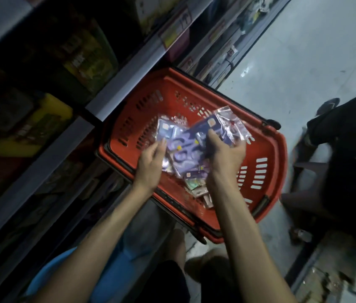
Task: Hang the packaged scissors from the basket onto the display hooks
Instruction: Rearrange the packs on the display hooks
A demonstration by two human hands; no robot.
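Here, the right hand (pixel 225 154) clasps a bundle of packaged scissors (pixel 223 127), thumb on the purple card and fingers curled beneath, with the clear wrap fanning out beyond its fingertips. Just beside it, the left hand (pixel 150 160) reaches onto further purple packets (pixel 181 149) lying between the two hands; whether it grips them cannot be told. Beneath both hands stands the red basket (pixel 279 162), on the floor (pixel 303 62) and against shelving (pixel 115 88) on the left hand's outer side.
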